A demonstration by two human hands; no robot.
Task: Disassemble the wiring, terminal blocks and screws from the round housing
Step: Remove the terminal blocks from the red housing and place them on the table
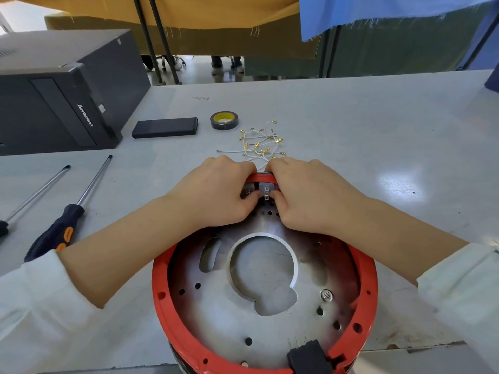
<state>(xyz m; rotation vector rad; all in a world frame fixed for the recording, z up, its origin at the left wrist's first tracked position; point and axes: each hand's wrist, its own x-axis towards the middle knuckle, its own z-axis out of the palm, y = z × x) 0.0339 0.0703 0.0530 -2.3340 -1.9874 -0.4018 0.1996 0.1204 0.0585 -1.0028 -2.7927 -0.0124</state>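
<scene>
The round housing [172,300] has an orange-red rim and a bare metal plate with several holes; it lies flat at the near table edge. At its far rim, both hands pinch a small metal terminal block [266,190] with flat tabs. My left hand [216,193] grips it from the left and my right hand [307,195] from the right, with fingers curled over the rim. One screw [326,295] sits in the plate at the right. A pile of loose white wires with gold terminals [260,144] lies on the table just beyond the hands.
Two screwdrivers [70,211] [32,197] lie at the left. A black tape roll [225,120] and a flat black box [165,127] sit farther back. A black computer case [62,93] lies at the far left. A black clip [310,357] sits on the housing's near rim.
</scene>
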